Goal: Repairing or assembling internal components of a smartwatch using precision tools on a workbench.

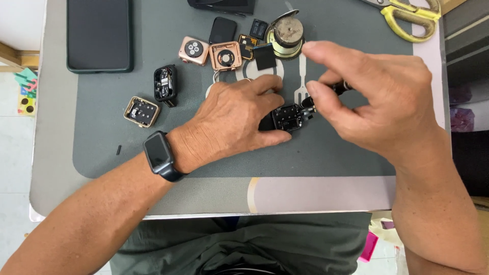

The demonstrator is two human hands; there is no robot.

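My left hand rests palm down on a grey work mat, fingers pinning a small black opened watch case. A dark smartwatch sits on that wrist. My right hand hovers to the right and grips a thin dark tool between thumb and fingers, its tip touching the case's right edge. The index finger points left, above the case.
Opened watch bodies lie at the back left: a black one, gold ones and a rose one. A dark phone, round metal tin and yellow scissors sit along the far edge.
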